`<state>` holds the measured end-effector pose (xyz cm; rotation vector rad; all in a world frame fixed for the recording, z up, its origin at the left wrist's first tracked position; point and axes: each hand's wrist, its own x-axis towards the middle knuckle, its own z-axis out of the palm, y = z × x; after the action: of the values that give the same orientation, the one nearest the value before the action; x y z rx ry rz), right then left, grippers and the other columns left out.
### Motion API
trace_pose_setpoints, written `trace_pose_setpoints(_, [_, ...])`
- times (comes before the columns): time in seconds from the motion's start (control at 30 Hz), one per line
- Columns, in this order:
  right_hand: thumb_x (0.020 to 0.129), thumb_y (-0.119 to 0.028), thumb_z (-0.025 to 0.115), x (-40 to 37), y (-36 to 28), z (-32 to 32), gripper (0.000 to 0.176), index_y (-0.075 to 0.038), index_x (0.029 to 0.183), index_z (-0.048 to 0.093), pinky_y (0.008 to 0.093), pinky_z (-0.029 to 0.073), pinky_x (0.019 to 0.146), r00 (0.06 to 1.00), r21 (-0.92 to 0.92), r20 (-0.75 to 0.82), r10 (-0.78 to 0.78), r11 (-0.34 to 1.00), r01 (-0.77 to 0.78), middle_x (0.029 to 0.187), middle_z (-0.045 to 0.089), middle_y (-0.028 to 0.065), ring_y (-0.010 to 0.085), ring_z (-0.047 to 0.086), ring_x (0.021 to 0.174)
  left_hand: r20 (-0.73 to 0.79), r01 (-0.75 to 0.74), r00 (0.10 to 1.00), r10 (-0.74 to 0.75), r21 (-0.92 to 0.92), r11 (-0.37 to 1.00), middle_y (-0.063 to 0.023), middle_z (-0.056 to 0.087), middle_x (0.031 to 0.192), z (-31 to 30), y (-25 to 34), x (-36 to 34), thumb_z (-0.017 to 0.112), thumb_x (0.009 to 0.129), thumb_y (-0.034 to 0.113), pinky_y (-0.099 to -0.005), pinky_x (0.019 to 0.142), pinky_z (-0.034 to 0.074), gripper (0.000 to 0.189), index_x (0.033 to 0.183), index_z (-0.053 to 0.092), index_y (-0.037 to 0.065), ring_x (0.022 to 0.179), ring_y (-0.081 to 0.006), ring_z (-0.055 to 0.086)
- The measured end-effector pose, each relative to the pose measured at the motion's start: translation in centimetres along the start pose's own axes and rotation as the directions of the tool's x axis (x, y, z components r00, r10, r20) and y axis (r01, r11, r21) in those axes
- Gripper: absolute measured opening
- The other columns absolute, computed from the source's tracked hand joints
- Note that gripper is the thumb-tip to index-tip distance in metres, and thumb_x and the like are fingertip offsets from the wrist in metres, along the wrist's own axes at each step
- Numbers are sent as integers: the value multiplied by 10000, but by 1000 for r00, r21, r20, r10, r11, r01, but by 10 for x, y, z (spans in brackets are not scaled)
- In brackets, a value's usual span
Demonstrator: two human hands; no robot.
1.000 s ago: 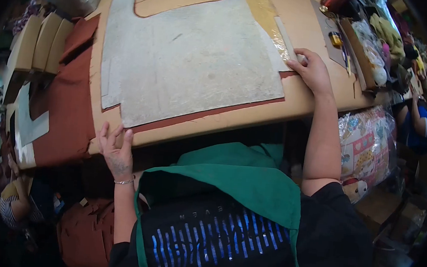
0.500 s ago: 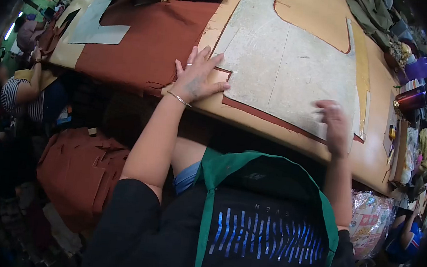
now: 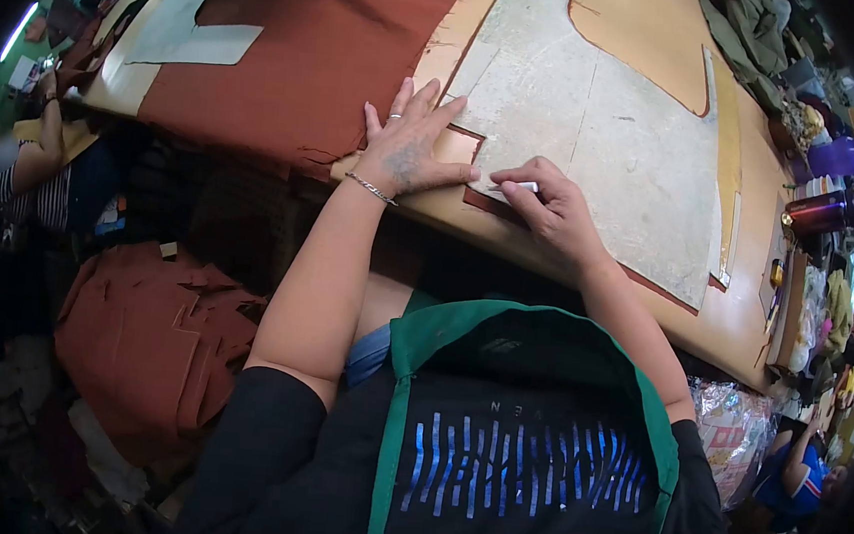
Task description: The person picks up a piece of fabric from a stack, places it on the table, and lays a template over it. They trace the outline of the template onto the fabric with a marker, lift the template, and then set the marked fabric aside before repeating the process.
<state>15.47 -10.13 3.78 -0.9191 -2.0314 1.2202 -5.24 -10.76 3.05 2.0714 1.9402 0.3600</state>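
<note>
A large pale pattern template (image 3: 626, 157) lies on rust-brown cloth (image 3: 497, 204), whose edge shows along the template's front side. My left hand (image 3: 411, 152) is spread open and flat at the template's left notch, the thumb reaching its corner and the fingertips along its left edge. Close to that thumb, my right hand (image 3: 552, 202) pinches a short white pen-like stick (image 3: 527, 187). Its tip is right at the template's front left corner. A wider piece of rust-brown cloth (image 3: 302, 66) lies to the left of my left hand.
Another pale template (image 3: 189, 42) rests on the cloth at the table's far left. A pile of cut rust-brown pieces (image 3: 156, 331) sits below the table. Purple tumbler (image 3: 825, 210) and clutter line the right edge. A person (image 3: 39, 166) in striped clothing is at the left.
My right hand has swept left along the template's front edge to its corner near my left thumb. My left hand stays spread at the notch. The view has shifted slightly.
</note>
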Motion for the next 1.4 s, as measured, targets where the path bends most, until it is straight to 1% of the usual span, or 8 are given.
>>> trace_pose_setpoints(0.6, [790,-186,562,4,13,20,132,-58,805,592,363,397,731,960,-337,-63,-274,911,238,755,540,107,287,500,792,44,-1,999,-2,57,998,-105,177,1405,-2,0,3,669,546,561,-649,942,55,899,1307,330,224,1313,-304,49])
trace_pose_setpoints(0.83, [773,-198,566,-97,25,-92,124,-76,768,589,348,403,732,994,-446,-102,-36,895,-13,771,548,82,270,496,786,80,33,996,-32,-4,999,-80,162,1414,-9,8,2,704,557,482,-648,939,36,889,1316,319,226,1316,-291,48])
trace_pose_setpoints(1.0, [820,-150,534,-222,34,-183,127,-36,832,589,290,412,695,832,-432,-534,152,797,-422,792,564,78,190,520,771,100,40,994,-38,-12,999,-85,156,1415,-10,9,2,706,563,459,-649,936,29,885,1319,312,223,1316,-299,43])
trace_pose_setpoints(1.1, [855,-126,499,-252,26,-194,125,-34,855,582,232,404,665,749,-118,-625,218,923,-367,799,561,44,110,508,726,130,27,991,-29,15,1000,-114,153,1412,-13,10,4,699,591,445,-654,928,55,862,1324,302,224,1312,-316,50])
trace_pose_setpoints(1.2, [865,-132,495,-250,22,-188,138,-23,865,579,210,405,654,729,-85,-660,185,945,-316,801,553,36,79,503,711,88,-88,991,99,-126,988,-143,195,1392,-6,-14,16,680,657,381,-579,972,132,771,1312,328,176,1291,-334,145])
trace_pose_setpoints(1.23, [864,-136,499,-244,28,-189,142,-18,866,578,210,408,651,719,-94,-672,175,944,-318,801,550,40,78,506,712,-115,-244,968,222,-240,940,-157,312,1324,11,-23,29,617,754,233,-387,1003,238,576,1249,395,39,1254,-320,247])
trace_pose_setpoints(1.33, [856,-139,510,-223,55,-193,146,-9,864,576,215,421,650,701,-31,-689,182,960,-279,801,546,51,87,531,733,-206,-529,837,507,-68,846,-155,411,1256,10,77,41,617,750,228,-392,987,261,448,1151,505,63,1191,-352,336])
trace_pose_setpoints(1.4, [852,-136,514,-208,70,-192,140,-11,860,575,224,430,651,704,17,-686,186,971,-240,807,547,59,102,550,742,-46,-714,700,713,-70,697,-135,458,1210,18,157,37,599,761,209,-417,969,281,344,1075,547,77,1186,-342,344])
